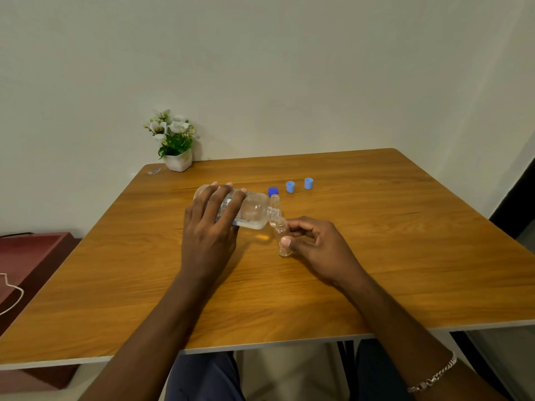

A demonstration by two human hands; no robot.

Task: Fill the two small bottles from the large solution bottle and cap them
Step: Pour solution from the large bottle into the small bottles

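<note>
The large solution bottle [252, 211] is gripped on its side by the left hand [210, 224], mouth turned to 3 o'clock at a small bottle [282, 238] pinched by the right hand [315, 244] (three blue caps [290, 186] lie at 12 o'clock).

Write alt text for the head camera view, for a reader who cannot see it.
A person's left hand tips a large bottle sideways, its mouth at a small bottle pinched in the right hand, over a wooden table. A second small bottle stands behind, near one dark blue cap and two light blue caps; potted flowers sit at the far corner.
</note>
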